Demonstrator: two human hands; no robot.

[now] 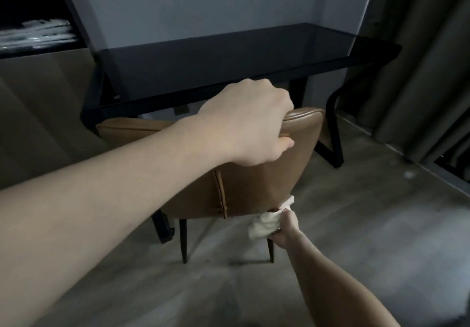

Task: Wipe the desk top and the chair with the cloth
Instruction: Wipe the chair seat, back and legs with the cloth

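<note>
A brown leather chair (256, 184) with thin black legs stands tucked under a black glossy desk top (229, 57). My left hand (251, 120) grips the top edge of the chair's backrest, fingers curled over it and thumb on the near side. My right hand (286, 230) holds a crumpled cream cloth (264, 222) against the lower right edge of the backrest. The chair's seat is hidden behind the backrest.
The desk's black frame leg (333, 133) stands to the right of the chair. Grey curtains (419, 72) hang at the far right. A dark shelf with pale stacked items (38, 34) is at the upper left. Grey wood-look floor (356, 225) spreads around the chair.
</note>
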